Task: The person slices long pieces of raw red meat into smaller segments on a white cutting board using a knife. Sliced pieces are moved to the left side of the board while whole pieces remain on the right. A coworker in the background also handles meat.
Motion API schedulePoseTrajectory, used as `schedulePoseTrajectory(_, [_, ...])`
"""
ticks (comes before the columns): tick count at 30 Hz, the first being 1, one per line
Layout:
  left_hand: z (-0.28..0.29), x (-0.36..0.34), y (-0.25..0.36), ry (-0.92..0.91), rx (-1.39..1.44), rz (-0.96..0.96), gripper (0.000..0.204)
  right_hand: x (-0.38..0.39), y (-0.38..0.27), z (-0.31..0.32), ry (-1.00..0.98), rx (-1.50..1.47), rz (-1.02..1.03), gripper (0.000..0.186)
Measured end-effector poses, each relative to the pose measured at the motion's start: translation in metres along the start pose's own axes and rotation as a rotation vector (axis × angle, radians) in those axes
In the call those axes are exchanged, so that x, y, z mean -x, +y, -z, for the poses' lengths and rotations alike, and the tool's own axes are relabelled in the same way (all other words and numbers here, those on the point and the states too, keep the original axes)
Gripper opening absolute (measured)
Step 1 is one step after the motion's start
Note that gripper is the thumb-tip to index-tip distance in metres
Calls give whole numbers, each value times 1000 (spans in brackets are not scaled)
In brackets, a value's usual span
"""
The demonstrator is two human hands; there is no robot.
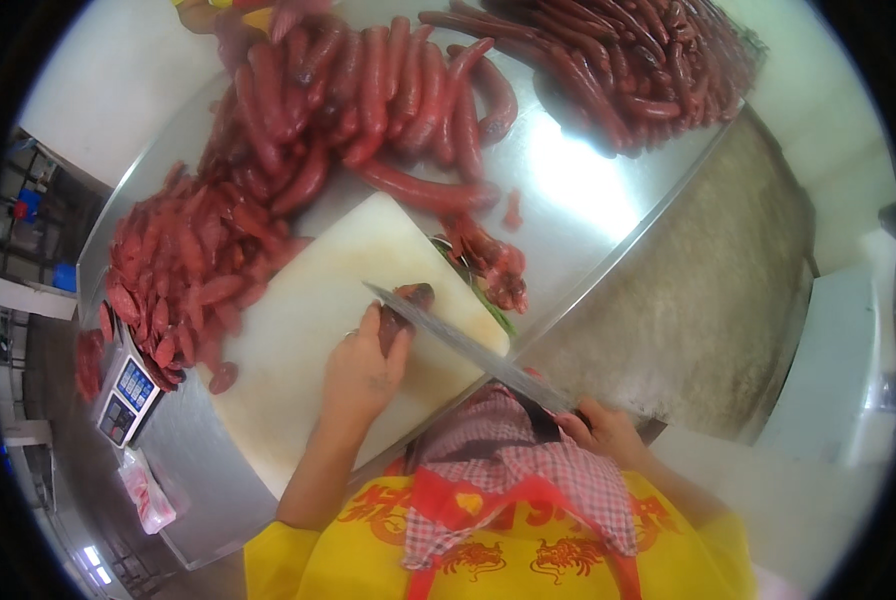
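A white cutting board (298,310) lies angled on the metal table in front of me. My left hand (361,368) is closed around a short dark-red sausage piece (392,328) near the board's middle. My right hand (600,428) grips the handle of a long knife (478,352) at the board's lower right. Its blade slants up and left across the board, with its tip just past my left fingertips and the blade over the sausage piece. A dark sausage end (420,294) shows beyond the blade.
Sliced sausage (188,260) is heaped left of the board, beside a scale (128,390). Whole sausages (398,90) pile up behind, with more sausages (628,60) at far right. Red scraps (493,262) lie by the board's right edge. Another person's arm (200,15) shows at top left.
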State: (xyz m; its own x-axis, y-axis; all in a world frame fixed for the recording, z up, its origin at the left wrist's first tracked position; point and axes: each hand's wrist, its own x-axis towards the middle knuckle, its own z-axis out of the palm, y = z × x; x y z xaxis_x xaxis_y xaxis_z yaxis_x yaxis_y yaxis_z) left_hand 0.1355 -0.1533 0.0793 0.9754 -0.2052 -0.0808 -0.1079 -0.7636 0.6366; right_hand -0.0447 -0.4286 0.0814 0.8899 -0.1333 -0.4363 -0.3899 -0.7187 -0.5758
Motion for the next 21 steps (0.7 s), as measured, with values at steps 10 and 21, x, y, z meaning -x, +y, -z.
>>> schedulePoseTrajectory(10, [6, -2, 2, -112, 12, 2, 43, -17, -15, -17, -25, -3, 8, 52])
schedulePoseTrajectory(21, [-4, 1, 3, -37, -149, -26, 60, -61, -64, -33, 4, -146, -47, 61])
